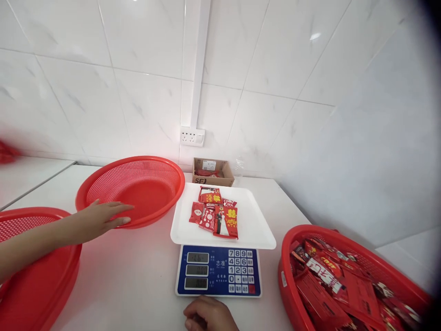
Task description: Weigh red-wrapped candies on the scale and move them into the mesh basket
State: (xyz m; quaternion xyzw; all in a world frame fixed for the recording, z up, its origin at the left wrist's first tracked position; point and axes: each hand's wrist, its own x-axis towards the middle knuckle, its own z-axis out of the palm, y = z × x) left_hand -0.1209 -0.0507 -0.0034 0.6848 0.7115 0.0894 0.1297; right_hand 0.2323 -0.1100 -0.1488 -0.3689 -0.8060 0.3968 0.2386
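Observation:
My left hand (99, 220) is stretched out with its fingers extended, holding nothing, over the near rim of the far red plastic basket (151, 191). Loosely curled, my right hand (212, 315) lies on the white tabletop just below the keypad of a blue digital scale (220, 271); nothing shows in its fingers. On the scale's white tray (255, 230) rest several small red snack packets (225, 221), some overlapping, with yellow lettering or couple pictures. The scale's displays are lit, showing digits that are hard to read.
Another red basket (65, 280) stands at the left under my forearm. At the right, a red basket (287, 276) is full of red packets (354, 285). A small cardboard box (227, 172) sits behind the scale, against the tiled wall below a socket (192, 136).

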